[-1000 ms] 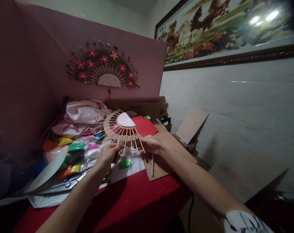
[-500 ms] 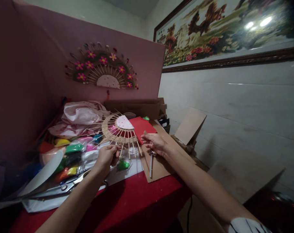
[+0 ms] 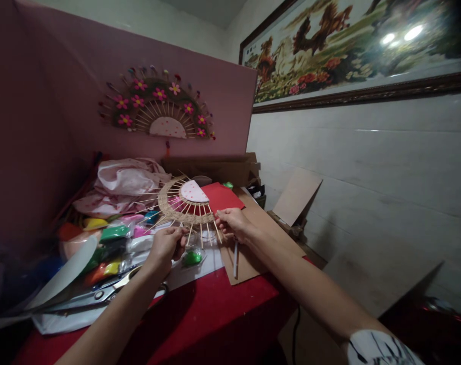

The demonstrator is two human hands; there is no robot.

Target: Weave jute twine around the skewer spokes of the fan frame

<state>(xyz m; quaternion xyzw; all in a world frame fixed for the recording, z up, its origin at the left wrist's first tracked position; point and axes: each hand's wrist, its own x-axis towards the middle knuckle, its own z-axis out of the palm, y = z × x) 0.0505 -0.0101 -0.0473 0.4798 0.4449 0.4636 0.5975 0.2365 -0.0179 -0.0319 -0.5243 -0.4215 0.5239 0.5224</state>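
A half-round fan of thin wooden sticks, with a band of woven twine [image 3: 168, 210] and a white, red-dotted half-disc [image 3: 194, 191] at its centre, is held up over the table. My left hand [image 3: 168, 246] is closed on the fan's near side, its thumb and fingers pinching around a stick. At the right end of the twine band, my right hand [image 3: 232, 223] has its thumb and fingertips closed against the fan's edge. A slim white stick-like tool [image 3: 235, 261] lies below it on a sheet of brown cardboard [image 3: 249, 271].
Scissors [image 3: 101, 294] and bagged coloured clay [image 3: 114, 233] lie left, before crumpled pink cloth [image 3: 127, 182]. A green clay packet [image 3: 193, 258] sits on white paper. Red paper [image 3: 223, 197] lies behind my right hand. A finished flowered fan [image 3: 160, 104] hangs on the pink board.
My right hand has moved left and slightly down, bringing its fingertips to the fan's right edge. My left hand keeps its hold, and the fan has barely shifted.
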